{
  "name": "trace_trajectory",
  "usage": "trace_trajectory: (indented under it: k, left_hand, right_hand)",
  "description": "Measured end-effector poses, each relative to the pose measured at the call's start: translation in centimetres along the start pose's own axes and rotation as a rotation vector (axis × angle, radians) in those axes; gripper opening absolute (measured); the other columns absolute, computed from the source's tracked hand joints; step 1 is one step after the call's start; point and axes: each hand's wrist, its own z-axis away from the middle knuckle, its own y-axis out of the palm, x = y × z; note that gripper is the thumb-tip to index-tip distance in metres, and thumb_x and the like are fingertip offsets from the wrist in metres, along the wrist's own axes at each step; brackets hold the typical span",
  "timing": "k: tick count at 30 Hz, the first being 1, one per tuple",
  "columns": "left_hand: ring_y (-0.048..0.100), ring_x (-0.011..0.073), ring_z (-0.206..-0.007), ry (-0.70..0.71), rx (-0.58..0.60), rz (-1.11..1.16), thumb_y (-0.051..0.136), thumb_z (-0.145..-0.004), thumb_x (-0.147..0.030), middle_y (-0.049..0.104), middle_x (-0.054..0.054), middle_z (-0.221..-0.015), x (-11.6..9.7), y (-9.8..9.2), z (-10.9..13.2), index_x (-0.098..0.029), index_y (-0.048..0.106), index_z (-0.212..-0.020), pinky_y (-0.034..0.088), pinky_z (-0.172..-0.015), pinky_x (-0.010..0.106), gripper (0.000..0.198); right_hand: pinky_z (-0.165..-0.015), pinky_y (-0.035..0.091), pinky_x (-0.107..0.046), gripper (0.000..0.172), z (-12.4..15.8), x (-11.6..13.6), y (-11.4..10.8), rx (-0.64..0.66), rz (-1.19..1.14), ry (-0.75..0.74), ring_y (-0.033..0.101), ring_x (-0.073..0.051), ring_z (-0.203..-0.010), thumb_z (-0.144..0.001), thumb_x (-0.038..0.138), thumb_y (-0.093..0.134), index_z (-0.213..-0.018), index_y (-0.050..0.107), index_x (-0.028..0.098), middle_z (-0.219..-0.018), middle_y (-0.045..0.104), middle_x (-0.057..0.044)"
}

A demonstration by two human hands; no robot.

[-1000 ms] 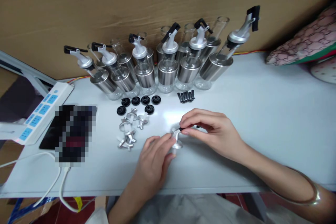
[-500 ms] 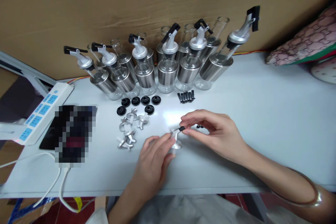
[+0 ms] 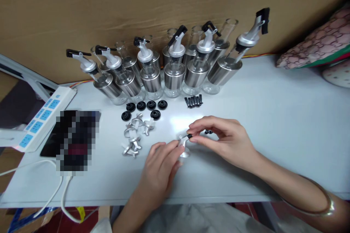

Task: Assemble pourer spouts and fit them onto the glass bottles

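My left hand is closed around a silver bottle pourer spout, its round flange showing past the fingertips. Between thumb and forefinger, my right hand pinches a small black tip at the end of the spout's nozzle. Under the right fingers, some little black pieces lie partly hidden. Left of my hands is a loose group of silver pourer spouts. Behind them sit several black round stoppers, and a row of black levers lies farther right.
Along the cardboard backing stand glass bottles with steel sleeves, the front ones fitted with pourers. A white power strip and a phone with cables occupy the left side. A pink patterned bag rests at the back right.
The right fingers sit slightly lower and cover more of the black tip at the nozzle. The left hand keeps hold of the spout, nearly unmoved.
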Motion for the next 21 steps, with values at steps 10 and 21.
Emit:
trace_trajectory:
  k: [10, 21]
  left_hand:
    - [0.055, 0.0181, -0.099, 0.014, 0.015, 0.056, 0.041, -0.092, -0.007, 0.058, 0.014, -0.114, 0.15, 0.22, 0.06, -0.016, 0.040, -0.131, 0.045, -0.083, 0.033, 0.040]
    - [0.057, 0.0173, -0.097, 0.024, 0.027, 0.035, 0.040, -0.093, -0.008, 0.059, 0.014, -0.115, 0.04, 0.05, -0.13, -0.015, 0.040, -0.130, 0.046, -0.083, 0.032, 0.038]
  right_hand:
    - [-0.061, 0.054, -0.025, 0.013, -0.23, 0.32, 0.38, -0.020, -0.182, 0.147, 0.065, -0.014, -0.062, -0.069, 0.024, 0.075, -0.079, 0.067, 0.021, -0.069, 0.070, 0.000]
    - [-0.056, 0.048, -0.020, 0.022, -0.61, 0.03, 0.12, 0.112, -0.528, 0.430, 0.058, -0.008, -0.052, -0.066, 0.021, 0.078, -0.082, 0.064, 0.017, -0.062, 0.064, 0.003]
